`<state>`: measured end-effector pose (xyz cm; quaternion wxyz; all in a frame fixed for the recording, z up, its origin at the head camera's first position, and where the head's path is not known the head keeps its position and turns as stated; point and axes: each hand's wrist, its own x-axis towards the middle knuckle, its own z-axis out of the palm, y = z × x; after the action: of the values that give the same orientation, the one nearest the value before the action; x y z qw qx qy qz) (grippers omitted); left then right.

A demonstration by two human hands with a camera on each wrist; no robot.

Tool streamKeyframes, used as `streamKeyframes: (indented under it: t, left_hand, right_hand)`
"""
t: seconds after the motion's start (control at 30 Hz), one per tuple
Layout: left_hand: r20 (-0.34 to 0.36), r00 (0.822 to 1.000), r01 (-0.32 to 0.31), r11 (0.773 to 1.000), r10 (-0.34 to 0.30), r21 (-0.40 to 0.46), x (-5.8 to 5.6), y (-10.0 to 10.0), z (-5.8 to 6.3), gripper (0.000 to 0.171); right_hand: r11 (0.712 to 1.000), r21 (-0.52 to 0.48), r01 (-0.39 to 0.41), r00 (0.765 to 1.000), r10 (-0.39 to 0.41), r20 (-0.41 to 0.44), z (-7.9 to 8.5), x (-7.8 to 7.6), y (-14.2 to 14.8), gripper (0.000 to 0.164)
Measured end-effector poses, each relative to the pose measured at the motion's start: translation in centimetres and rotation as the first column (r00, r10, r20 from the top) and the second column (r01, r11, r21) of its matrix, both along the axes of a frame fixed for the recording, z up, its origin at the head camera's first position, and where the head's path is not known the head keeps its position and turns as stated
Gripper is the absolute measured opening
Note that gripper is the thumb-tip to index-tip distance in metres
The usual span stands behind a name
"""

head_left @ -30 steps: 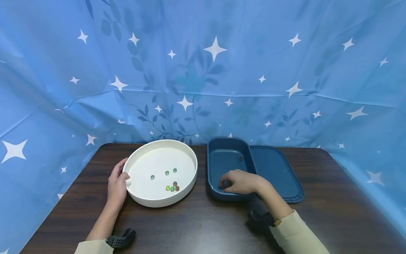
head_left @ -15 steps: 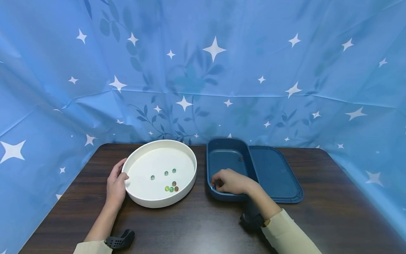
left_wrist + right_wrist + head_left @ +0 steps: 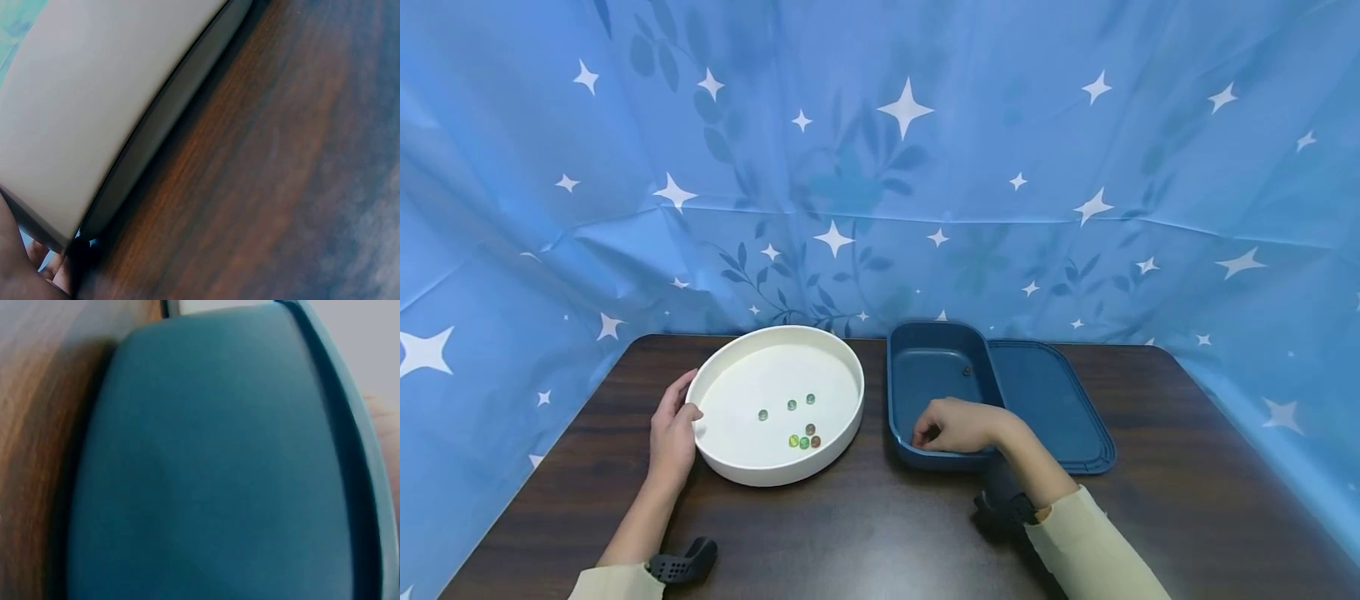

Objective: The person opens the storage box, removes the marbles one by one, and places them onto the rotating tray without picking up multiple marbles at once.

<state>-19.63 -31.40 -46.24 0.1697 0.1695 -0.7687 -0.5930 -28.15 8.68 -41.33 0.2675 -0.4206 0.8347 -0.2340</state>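
Observation:
My left hand point(image 3: 672, 433) grips the left side of a round white tray point(image 3: 775, 477), thumb over the rim and fingers outside. Inside the tray lie several glass marbles: three pale green ones apart, such as the one nearest the hand point(image 3: 763, 415), and a cluster of yellow, green and brown ones point(image 3: 805, 442). My right hand point(image 3: 958, 425) reaches into a deep blue box point(image 3: 925, 461), fingers bent down near its front wall. Its fingertips are hidden, so whether they pinch something cannot be seen. One dark marble point(image 3: 967, 371) sits farther back in the box.
A flat blue lid point(image 3: 1060, 400) lies right of the box, against its side. The dark wooden table point(image 3: 850, 533) ends at a blue star-patterned cloth point(image 3: 880, 167) behind. In the right wrist view the box's outer wall point(image 3: 212, 456) fills most of the picture.
My right hand moved left inside the box, then slightly back to the right. The left hand stays on the tray, and the marbles keep their places.

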Motion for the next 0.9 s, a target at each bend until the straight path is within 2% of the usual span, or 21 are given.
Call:
streamKeyframes:
  t: [0.27,0.43,0.63,0.9]
  left_hand:
    - [0.010,1.000,0.000,1.000,0.000,0.002,-0.1,0.0,0.3,0.069]
    - [-0.005,1.000,0.014,1.000,-0.014,0.011,-0.1,-0.1,0.3,0.069]
    - [0.001,1.000,0.000,1.000,0.000,0.011,-0.2,-0.2,0.4,0.069]
    - [0.004,1.000,-0.001,1.000,0.001,0.009,-0.1,-0.1,0.2,0.068]
  right_hand:
    - [1.000,-0.008,0.003,0.999,-0.003,0.052,0.4,-0.2,0.6,0.019]
    - [0.997,-0.054,0.048,0.998,-0.051,-0.046,-0.1,-0.3,0.1,0.013]
    - [0.987,-0.065,0.144,0.977,-0.153,-0.150,-0.5,-0.5,-0.3,0.017]
    - [0.985,-0.078,0.154,0.962,-0.167,-0.215,-1.0,-0.7,0.1,0.008]
